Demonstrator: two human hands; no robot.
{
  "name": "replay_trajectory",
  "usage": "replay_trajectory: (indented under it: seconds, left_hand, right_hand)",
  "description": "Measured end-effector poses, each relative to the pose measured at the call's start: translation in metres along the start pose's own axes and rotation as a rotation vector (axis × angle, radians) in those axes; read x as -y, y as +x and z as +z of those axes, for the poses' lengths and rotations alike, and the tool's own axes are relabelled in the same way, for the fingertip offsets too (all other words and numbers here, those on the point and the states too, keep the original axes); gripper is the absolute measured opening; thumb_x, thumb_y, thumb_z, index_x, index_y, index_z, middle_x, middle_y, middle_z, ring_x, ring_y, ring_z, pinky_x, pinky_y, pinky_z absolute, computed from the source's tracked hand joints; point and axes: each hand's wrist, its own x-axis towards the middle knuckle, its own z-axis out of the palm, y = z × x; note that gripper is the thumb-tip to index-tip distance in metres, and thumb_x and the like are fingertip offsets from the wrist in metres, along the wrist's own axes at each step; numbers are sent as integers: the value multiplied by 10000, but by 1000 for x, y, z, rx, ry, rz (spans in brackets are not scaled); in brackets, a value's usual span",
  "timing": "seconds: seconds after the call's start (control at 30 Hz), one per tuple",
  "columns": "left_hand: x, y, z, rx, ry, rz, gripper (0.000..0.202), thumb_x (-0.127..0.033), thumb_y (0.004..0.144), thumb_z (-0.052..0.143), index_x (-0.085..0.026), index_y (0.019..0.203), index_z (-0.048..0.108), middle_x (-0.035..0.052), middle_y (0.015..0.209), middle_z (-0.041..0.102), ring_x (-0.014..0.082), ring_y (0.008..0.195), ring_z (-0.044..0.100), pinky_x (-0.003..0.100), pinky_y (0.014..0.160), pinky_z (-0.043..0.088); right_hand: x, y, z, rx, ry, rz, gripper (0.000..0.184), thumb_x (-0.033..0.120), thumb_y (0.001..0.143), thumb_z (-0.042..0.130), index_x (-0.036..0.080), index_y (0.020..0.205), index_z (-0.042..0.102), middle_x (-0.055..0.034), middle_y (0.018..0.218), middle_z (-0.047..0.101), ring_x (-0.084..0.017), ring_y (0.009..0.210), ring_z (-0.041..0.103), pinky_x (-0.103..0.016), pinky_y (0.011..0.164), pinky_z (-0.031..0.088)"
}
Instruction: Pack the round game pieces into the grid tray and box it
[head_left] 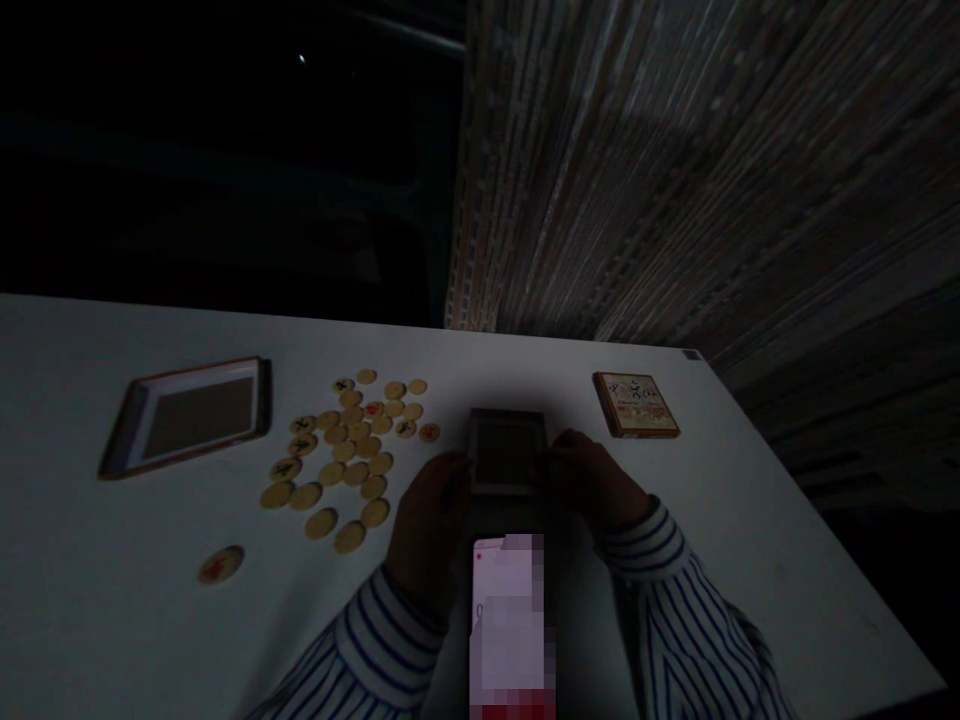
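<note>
A small dark square box point(507, 448) sits on the white table point(90, 600) in front of me. My left hand point(431, 525) touches its left side and my right hand point(592, 480) grips its right side, fingers curled against it. Both arms wear striped sleeves. To the left lies a scatter of several round cream game pieces point(352, 445) with red or black marks. One piece point(220, 565) lies apart, nearer the front. The scene is dim.
A shallow dark-rimmed tray or lid point(191, 412) lies at the left. A small printed square box point(636, 403) lies at the right. A lit phone point(510, 625) stands between my arms. A brick wall point(712, 170) rises behind the table.
</note>
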Motion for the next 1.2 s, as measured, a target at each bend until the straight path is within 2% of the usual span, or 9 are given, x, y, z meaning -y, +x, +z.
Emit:
replay_trajectory:
  seconds: [0.2, 0.37, 0.63, 1.2]
  left_hand:
    - [4, 0, 3, -21, 22, 28, 298, -309, 805, 430, -165, 987, 617, 79, 1022, 631, 196, 955, 584, 349, 859, 474]
    - [5, -1, 4, -24, 52, 42, 289, -289, 800, 435, -170, 990, 616, 76, 1022, 633, 197, 953, 586, 353, 857, 477]
    - [5, 0, 2, -32, 63, 82, 302, -306, 803, 425, -165, 990, 615, 77, 1035, 629, 195, 960, 583, 348, 864, 475]
    - [2, -1, 1, -22, 76, 74, 281, -258, 800, 428, -159, 985, 616, 76, 1023, 631, 187, 952, 586, 332, 856, 479]
  right_hand:
    - [-2, -7, 1, -68, 64, -2, 243, 347, 788, 568, 204, 957, 668, -82, 891, 592, -173, 804, 569, -308, 708, 459]
    - [-1, -8, 8, -141, 98, 26, 227, 329, 808, 549, 195, 932, 683, -77, 836, 590, -157, 747, 560, -287, 671, 452]
    - [0, -6, 11, -104, 79, 21, 221, 310, 827, 524, 221, 946, 688, -70, 824, 574, -144, 726, 553, -269, 659, 441]
    - [2, -6, 12, -77, 16, 31, 217, 323, 824, 524, 239, 933, 690, -68, 821, 580, -140, 711, 556, -262, 645, 432]
